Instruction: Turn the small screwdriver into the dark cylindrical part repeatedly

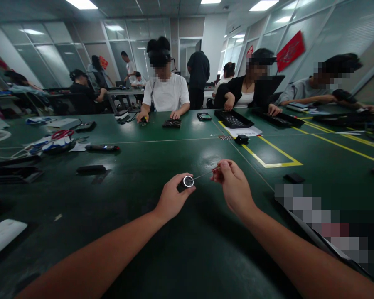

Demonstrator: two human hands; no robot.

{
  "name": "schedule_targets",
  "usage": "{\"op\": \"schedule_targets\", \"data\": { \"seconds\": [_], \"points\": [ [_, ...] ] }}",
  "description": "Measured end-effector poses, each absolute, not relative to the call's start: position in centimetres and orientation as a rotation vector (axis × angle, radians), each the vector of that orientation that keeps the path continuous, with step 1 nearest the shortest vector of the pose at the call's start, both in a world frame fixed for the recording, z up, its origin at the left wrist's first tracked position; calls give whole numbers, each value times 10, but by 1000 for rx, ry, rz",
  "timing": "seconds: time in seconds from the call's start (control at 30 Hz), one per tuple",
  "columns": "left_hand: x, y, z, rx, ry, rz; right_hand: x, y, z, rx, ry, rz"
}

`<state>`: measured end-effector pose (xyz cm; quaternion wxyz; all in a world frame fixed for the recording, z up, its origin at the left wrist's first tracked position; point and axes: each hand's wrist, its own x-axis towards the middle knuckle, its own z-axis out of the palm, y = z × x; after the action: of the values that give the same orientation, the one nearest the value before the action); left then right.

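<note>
Over the near middle of the green table, my left hand is closed round a short black cylinder with a silver rim, which looks like a flashlight. Its round end is turned up towards me and to the right. My right hand pinches a thin screwdriver by its reddish handle, which the fingers mostly hide. The slender metal shaft slants down to the left, its tip at the cylinder's open end. Whether the tip touches the inside is too small to tell.
On the green table lie a dark pen-shaped tool, a black bar, gloves and a small black block. A white object is at left. Co-workers sit opposite with black trays and a hard drive.
</note>
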<state>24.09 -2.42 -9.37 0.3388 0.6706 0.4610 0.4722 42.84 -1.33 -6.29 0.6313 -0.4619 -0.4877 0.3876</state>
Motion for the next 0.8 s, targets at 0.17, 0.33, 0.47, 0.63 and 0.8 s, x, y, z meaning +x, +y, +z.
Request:
{"op": "schedule_targets", "data": {
  "seconds": [0.17, 0.33, 0.47, 0.63, 0.8],
  "points": [
    [241, -25, -94, 1772, 1182, 1227, 425, -28, -55, -1028, -1285, 688],
    [241, -24, -95, 1803, 1170, 1235, 428, -36, -55, -1036, -1504, 493],
    [241, -23, -97, 1808, 1154, 1253, 430, -41, -53, -1038, -1656, 393],
    [240, -23, -98, 1814, 1153, 1239, 429, -47, -46, -981, -1729, 420],
    [239, -24, -96, 1822, 1142, 1231, 429, -49, -40, -1021, -1736, 281]
  ]
}}
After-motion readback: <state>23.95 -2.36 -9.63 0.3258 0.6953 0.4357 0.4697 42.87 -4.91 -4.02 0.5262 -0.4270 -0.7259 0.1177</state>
